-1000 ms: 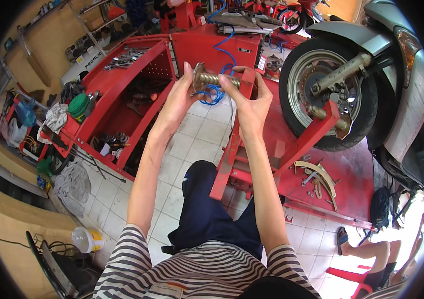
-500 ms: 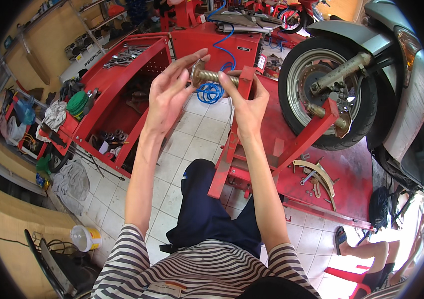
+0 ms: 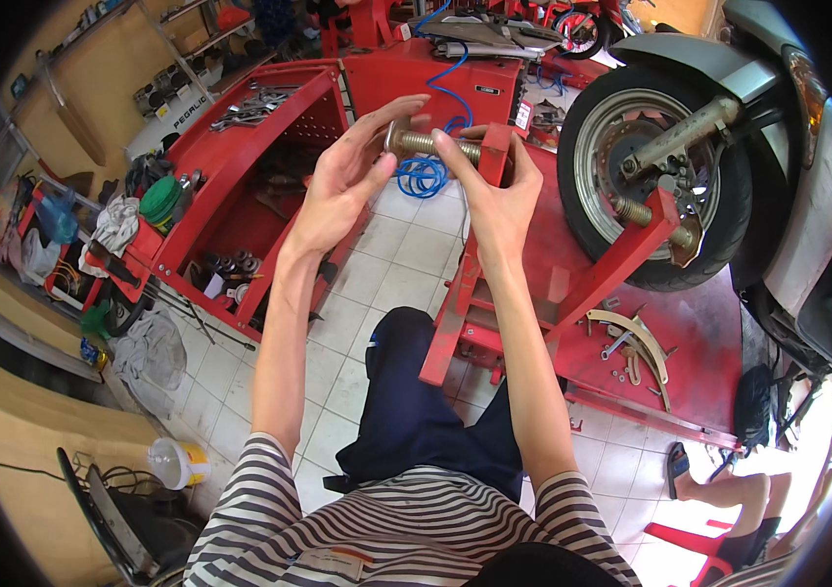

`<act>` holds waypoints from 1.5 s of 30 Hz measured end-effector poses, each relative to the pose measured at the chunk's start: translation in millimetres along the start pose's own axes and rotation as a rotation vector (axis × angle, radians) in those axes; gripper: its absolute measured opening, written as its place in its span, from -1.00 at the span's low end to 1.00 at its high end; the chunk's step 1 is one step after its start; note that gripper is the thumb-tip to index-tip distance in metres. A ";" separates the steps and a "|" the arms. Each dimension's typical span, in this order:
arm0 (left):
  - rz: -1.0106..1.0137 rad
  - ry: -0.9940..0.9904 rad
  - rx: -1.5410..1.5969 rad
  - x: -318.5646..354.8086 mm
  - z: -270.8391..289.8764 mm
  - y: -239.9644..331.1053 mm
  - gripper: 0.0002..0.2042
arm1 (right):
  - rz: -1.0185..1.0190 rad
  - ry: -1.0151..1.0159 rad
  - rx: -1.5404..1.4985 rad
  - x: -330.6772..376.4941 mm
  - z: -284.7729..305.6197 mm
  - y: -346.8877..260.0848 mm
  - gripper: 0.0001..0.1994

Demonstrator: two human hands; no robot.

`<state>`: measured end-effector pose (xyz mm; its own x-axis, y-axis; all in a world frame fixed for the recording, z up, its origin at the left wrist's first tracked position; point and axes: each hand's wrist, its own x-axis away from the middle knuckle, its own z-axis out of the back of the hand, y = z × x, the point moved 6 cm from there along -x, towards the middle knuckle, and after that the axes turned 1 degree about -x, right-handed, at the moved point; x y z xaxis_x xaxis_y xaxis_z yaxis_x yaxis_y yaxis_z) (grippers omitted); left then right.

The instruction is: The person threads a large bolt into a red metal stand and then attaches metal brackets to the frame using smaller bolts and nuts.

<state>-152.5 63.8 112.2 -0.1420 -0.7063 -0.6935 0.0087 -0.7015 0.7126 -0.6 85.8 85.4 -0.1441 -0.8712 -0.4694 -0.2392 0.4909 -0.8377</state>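
A thick threaded clamp screw (image 3: pixel 418 144) passes through the top of a red metal post (image 3: pixel 497 157). My left hand (image 3: pixel 342 181) curls around the round plate (image 3: pixel 395 135) at the screw's left end, thumb at its lower edge and fingers over the far side. Across the threads lies the thumb of my right hand (image 3: pixel 502 201), beside the post. The other right fingers reach behind the post, partly hidden. A second red arm (image 3: pixel 621 254) at the right carries a matching screw (image 3: pixel 633 209) close to a motorcycle's front wheel (image 3: pixel 587 210).
Loose bolts and a curved metal piece (image 3: pixel 646 342) lie on the red lift platform (image 3: pixel 699 362). To the left stands a red tool cart (image 3: pixel 240 161) with wrenches on top. A coiled blue hose (image 3: pixel 423 178) rests beyond my hands. A seated person's leg (image 3: pixel 729 499) shows at lower right.
My left hand has closed in on the screw's end plate, its thumb now nearer the plate. My right thumb stays on the threads. The whole view has shifted slightly.
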 end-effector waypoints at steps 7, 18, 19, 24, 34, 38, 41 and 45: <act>0.466 -0.027 0.072 2.1 9.6 -37.8 -0.47 | 0.095 0.021 -0.085 -4.3 4.1 6.4 -0.59; 0.093 0.062 0.348 0.0 3.2 -17.9 -0.60 | 0.085 0.012 -0.033 -0.6 2.8 -2.3 -0.57; 0.212 0.120 0.387 1.0 9.1 -26.8 -0.60 | 0.114 0.009 -0.022 -1.2 2.6 -2.7 -0.57; 0.451 -0.025 0.049 3.1 13.8 -42.5 -0.54 | 0.169 -0.015 -0.054 -6.6 5.1 5.4 -0.59; 0.029 -0.018 0.037 -5.2 -5.4 -11.9 -0.62 | 0.216 0.036 0.021 -7.8 7.6 -0.5 -0.56; 0.021 -0.007 0.271 -0.3 0.6 -16.1 -0.58 | 0.154 0.062 -0.012 -3.2 7.7 -3.1 -0.51; 0.366 0.123 0.223 3.3 1.3 -34.7 -0.50 | 0.120 0.056 -0.049 -2.0 8.7 -2.1 -0.47; 0.518 -0.100 -0.197 0.6 9.5 -27.0 -0.43 | 0.200 0.057 0.056 -6.2 10.6 2.7 -0.42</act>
<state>-162.2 83.2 93.5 -0.1636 -0.9573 -0.2384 0.2853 -0.2772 0.9175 9.8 92.5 83.1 -0.2382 -0.7537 -0.6125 -0.1465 0.6514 -0.7445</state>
